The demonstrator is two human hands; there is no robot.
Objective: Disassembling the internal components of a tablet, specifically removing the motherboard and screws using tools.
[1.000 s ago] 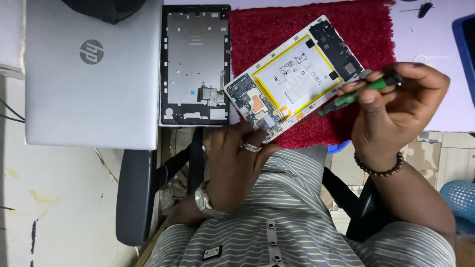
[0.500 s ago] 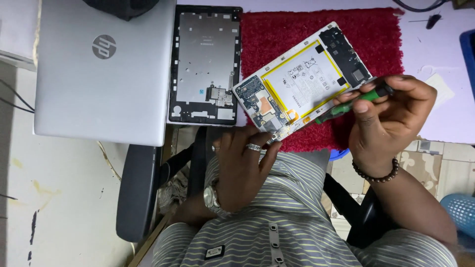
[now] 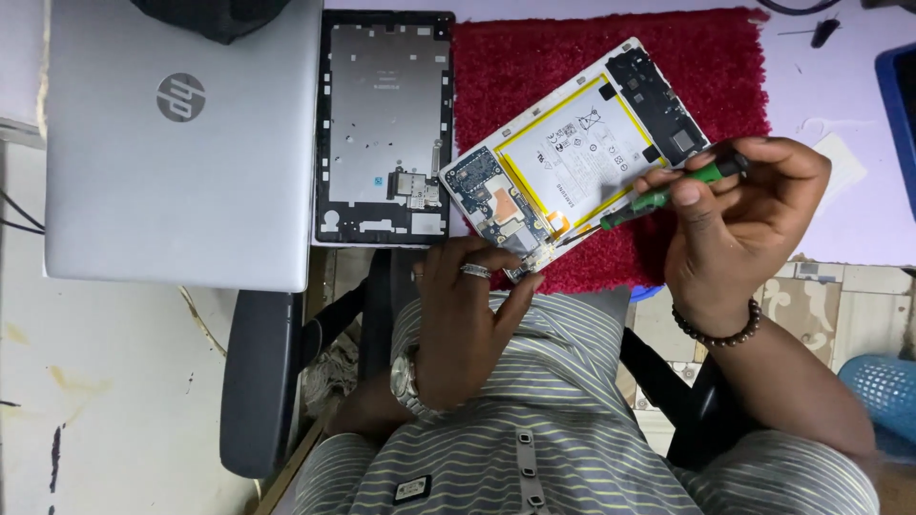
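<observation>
An opened white tablet [image 3: 572, 153] lies tilted over a red mat [image 3: 534, 57], its battery and circuit board showing. My left hand [image 3: 468, 324], with a ring and a wristwatch, grips the tablet's lower corner near the circuit board. My right hand [image 3: 744, 229], with a bead bracelet, holds a green-handled screwdriver [image 3: 668, 195]. Its tip points at the tablet's lower edge beside the board.
A dark tablet back frame [image 3: 382, 124] lies left of the mat. A closed silver laptop [image 3: 181, 143] sits further left. A blue basket [image 3: 883, 386] is at the right edge, a black chair arm [image 3: 253, 381] below the laptop.
The view has shifted slightly, so everything sits a little to the right. My right hand has brought the screwdriver down and inward, its tip closer to the tablet's lower edge.
</observation>
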